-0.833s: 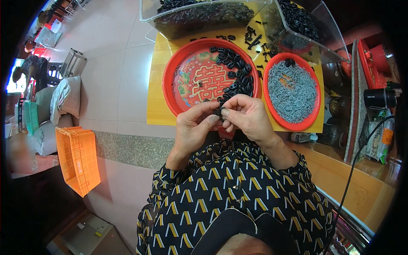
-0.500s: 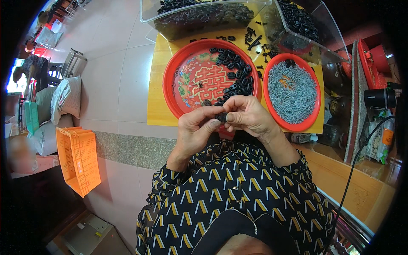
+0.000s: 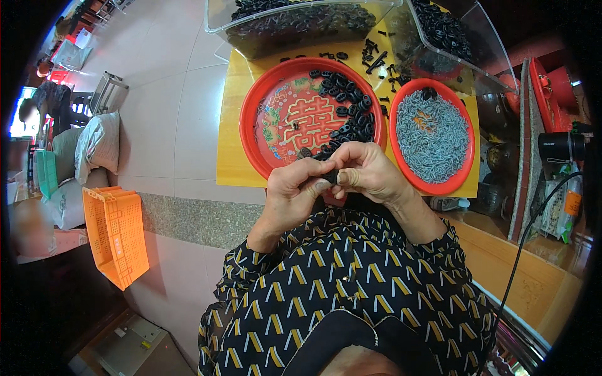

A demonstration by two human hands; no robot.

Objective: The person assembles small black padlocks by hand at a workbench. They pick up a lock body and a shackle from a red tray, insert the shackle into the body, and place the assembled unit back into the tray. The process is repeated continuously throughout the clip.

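Observation:
Between my fingertips, just over the near rim of a round red tray (image 3: 249, 141), is a small black plastic part (image 3: 330, 176), mostly covered by the fingers. My left hand (image 3: 293, 188) pinches it from one side and my right hand (image 3: 367, 175) from the other. Small oval black parts with holes (image 3: 357, 116) are heaped along the tray's right side, and the rest of its patterned bottom shows. To the right, an oval red tray (image 3: 468, 164) holds a mass of small grey metal screws (image 3: 433, 141), with a black piece (image 3: 429, 93) at its far end.
Two clear plastic bins (image 3: 301, 17) full of black parts stand at the yellow table's (image 3: 231, 166) far side. Loose black parts (image 3: 376, 61) lie between bins and trays. An orange crate (image 3: 119, 238) sits on the floor at left. A black cable (image 3: 523, 235) hangs at right.
Both hands have shifted very slightly to the right, fingertips still together at the black part. Its turn between the fingers has changed a little. The trays look the same.

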